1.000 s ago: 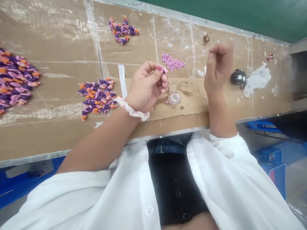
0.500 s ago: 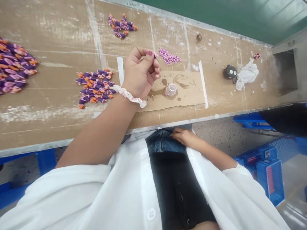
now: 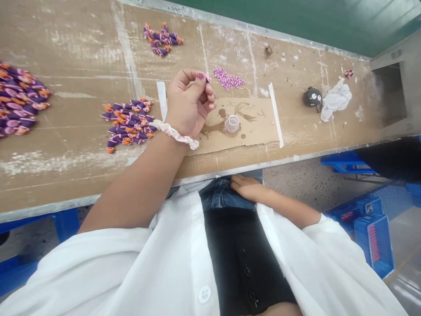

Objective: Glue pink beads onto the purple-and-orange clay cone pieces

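Note:
My left hand [image 3: 189, 103] is raised over the worktable, thumb and forefinger pinched on a small purple-and-pink piece [image 3: 207, 78]. Most of that piece is hidden by the fingertips. Just right of the hand lies a heap of tiny pink-purple bits [image 3: 228, 79]. Below the heap, a small clear cup [image 3: 232, 124] stands on a wet-stained cardboard sheet [image 3: 263, 131]. Beside my left wrist are rows of purple, pink and orange pieces [image 3: 128, 123]. My right hand [image 3: 246, 187] rests on my jeans below the table edge, its fingertips partly hidden; nothing shows in it.
More such pieces lie in a far group [image 3: 161, 38] and a large left group [image 3: 21, 98]. White tape strips [image 3: 276, 114] flank the cardboard. To the right are a black round object with eyes [image 3: 312, 96] and a crumpled white cloth [image 3: 337, 100]. Blue crates [image 3: 375, 241] stand lower right.
The whole view has shifted slightly, so the table's contents sit a little further left. My left hand keeps its pinch, the piece now angled differently. My right hand stays on the jeans.

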A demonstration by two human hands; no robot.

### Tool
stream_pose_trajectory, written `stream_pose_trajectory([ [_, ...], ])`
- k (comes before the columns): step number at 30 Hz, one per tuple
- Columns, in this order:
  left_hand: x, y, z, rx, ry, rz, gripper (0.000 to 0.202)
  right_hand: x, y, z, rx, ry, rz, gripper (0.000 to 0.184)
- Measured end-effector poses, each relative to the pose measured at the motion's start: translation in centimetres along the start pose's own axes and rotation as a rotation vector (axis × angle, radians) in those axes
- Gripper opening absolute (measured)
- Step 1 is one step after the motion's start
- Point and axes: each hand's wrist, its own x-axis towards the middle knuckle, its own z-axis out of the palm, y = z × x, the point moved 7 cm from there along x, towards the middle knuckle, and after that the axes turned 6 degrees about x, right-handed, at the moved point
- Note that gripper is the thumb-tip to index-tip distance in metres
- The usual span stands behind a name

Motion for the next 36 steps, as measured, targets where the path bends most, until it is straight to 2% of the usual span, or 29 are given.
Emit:
stream_pose_trajectory([
  [4, -0.3, 0.3, 0.3, 0.014, -0.013, 0.064, 0.031, -2.7, -2.4, -3.3, 0.171, 0.133, -0.077, 0.018],
  [8, -1.7, 1.1, 1.5, 0.053, -0.065, 0.145, 0.013, -4.2, -4.9, -10.0, 0.372, 0.35, -0.148, 0.018],
  [9, -2.2, 1.3, 2.0, 0.084, -0.101, 0.158, 0.01, -3.9, -5.1, -12.1, 0.443, 0.434, -0.153, 0.018],
  [11, -3.3, 2.2, 2.8, 0.126, -0.133, 0.223, 0.01, -2.7, -5.0, -16.1, 0.835, 0.606, -0.199, 0.012],
  [13, -4.2, 2.9, 3.3, 0.15, -0.146, 0.243, 0.008, -0.5, -5.1, -19.0, 1.0, 0.653, -0.262, 0.012],
  [15, -4.7, 3.6, 3.4, 0.165, -0.138, 0.251, 0.005, 1.9, -5.5, -21.4, 0.991, 0.672, -0.319, 0.011],
  [17, -4.9, 4.0, 3.3, 0.215, -0.132, 0.24, 0.004, 3.8, -6.0, -22.9, 0.875, 0.674, -0.357, 0.011],
  [20, -4.8, 3.8, 2.7, 0.27, -0.122, 0.14, 0.009, 5.4, -6.5, -23.8, 0.685, 0.654, -0.402, 0.008],
  [24, -4.7, 2.8, 1.9, 0.248, -0.133, -0.057, 0.017, 5.9, -6.2, -23.5, 0.556, 0.687, -0.423, 0.001],
  [31, -4.5, 1.7, 1.5, 0.269, -0.196, -0.233, 0.018, 5.4, -7.5, -23.5, 0.323, 0.731, -0.545, 0.026],
  [36, -4.7, 1.0, 1.8, 0.197, -0.25, -0.298, 0.02, 5.0, -8.0, -23.9, 0.269, 0.75, -0.542, 0.033],
])
